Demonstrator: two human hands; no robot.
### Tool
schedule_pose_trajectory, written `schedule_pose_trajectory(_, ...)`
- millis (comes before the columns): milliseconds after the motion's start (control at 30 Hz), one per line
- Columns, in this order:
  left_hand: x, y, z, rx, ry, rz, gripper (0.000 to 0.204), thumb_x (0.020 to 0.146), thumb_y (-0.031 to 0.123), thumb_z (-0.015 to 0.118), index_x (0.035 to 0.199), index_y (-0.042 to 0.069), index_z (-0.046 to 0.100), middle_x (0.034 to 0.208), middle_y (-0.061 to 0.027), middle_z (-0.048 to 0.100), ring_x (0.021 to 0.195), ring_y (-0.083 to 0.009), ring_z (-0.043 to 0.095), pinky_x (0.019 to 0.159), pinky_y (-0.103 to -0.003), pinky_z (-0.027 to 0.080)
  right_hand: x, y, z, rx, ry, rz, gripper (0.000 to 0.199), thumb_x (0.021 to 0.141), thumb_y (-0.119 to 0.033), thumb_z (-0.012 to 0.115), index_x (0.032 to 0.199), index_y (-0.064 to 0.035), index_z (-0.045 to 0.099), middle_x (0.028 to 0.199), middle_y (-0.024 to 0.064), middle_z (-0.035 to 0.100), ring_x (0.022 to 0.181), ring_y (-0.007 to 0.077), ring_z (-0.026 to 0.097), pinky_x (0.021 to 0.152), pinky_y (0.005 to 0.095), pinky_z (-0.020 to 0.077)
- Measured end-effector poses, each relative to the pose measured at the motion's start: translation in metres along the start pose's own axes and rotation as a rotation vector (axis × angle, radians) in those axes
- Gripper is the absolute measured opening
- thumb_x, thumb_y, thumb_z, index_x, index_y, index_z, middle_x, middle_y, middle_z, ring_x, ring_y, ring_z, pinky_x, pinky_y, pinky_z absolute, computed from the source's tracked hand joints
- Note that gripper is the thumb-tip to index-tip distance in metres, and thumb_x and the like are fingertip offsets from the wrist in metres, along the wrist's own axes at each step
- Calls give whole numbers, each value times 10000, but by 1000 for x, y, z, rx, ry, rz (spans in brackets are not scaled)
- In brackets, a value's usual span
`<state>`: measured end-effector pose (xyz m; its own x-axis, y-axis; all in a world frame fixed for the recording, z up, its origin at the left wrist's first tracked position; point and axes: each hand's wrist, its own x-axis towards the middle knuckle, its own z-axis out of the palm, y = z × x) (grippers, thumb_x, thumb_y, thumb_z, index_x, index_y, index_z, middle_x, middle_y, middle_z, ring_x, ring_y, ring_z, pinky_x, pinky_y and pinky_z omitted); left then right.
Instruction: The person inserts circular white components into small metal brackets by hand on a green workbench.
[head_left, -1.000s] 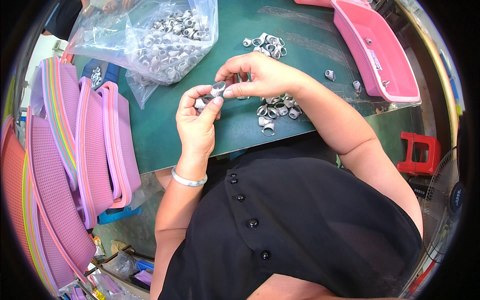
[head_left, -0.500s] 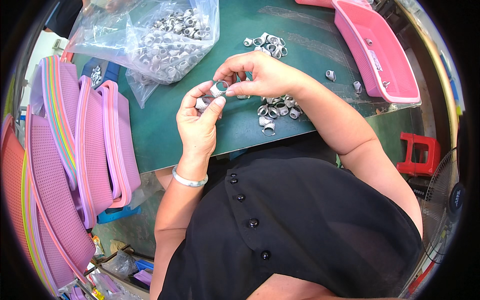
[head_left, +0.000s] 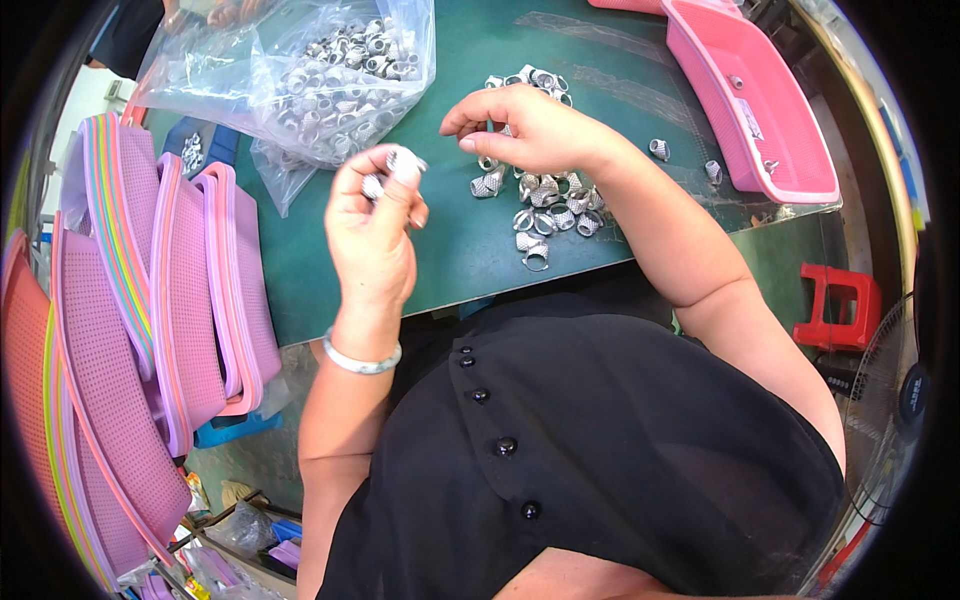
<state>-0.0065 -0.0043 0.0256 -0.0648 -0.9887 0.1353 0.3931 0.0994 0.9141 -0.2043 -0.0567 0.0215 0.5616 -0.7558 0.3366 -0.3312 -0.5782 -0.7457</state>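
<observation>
Pinching a textured silver ring (head_left: 393,160) between thumb and forefinger, the left hand (head_left: 372,230) is raised over the left part of the green worktop (head_left: 455,250), inward from its near edge. A second ring (head_left: 372,187) is lodged among the fingers of the same hand; a pale bracelet (head_left: 362,360) encircles the wrist. The right hand (head_left: 525,130) is poised to the right of it, with thumb and forefinger narrowly parted and nothing visible between them. Beneath and beside this hand lie loose rings in two clusters: the near cluster (head_left: 555,205) extends toward the worktop's near edge, while the far cluster (head_left: 540,78) lies beyond the hand, partly hidden by it. Two separate rings (head_left: 659,150) lie toward the right edge, close to a pink basket (head_left: 715,110) that stands along that edge and contains a few small metal pieces (head_left: 770,167). Toward the far left corner, a clear plastic bag (head_left: 215,75) contains many similar rings. Pink and purple baskets (head_left: 200,330) are stacked beside the left edge.
</observation>
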Motion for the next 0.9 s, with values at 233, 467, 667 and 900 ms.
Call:
schedule_pose_trajectory(233,85,74,13,575,38,822,154,815,52,630,950,-7,587,791,-29,574,581,-51,481,509,-193,386,-7,3,-12,-414,-207,-107,204,645,-54,675,836,-24,613,896,73,573,927,263,477,841,349,401)
schedule_pose_trajectory(467,153,96,-11,1420,168,1054,474,779,412,644,1127,95,595,1055,-154,590,1055,-305,522,912,-400,390,-8,8,-12,-430,-260,-107,169,606,-34,684,759,-42,611,965,78,543,976,265,453,859,350,399)
schedule_pose_trajectory(667,73,51,4,809,-42,822,101,822,85,631,883,5,629,770,-11,578,601,-43,478,519,-182,377,-7,6,-14,-325,-272,-90,140,644,-47,695,757,-35,613,968,77,552,989,251,463,855,343,402)
schedule_pose_trajectory(900,14,-8,-9,367,-184,-358,267,915,255,533,1033,18,558,789,-47,610,612,-88,565,508,-187,431,-3,0,-7,6,-141,-54,153,681,-30,682,820,-28,618,845,63,611,845,239,560,762,335,454)
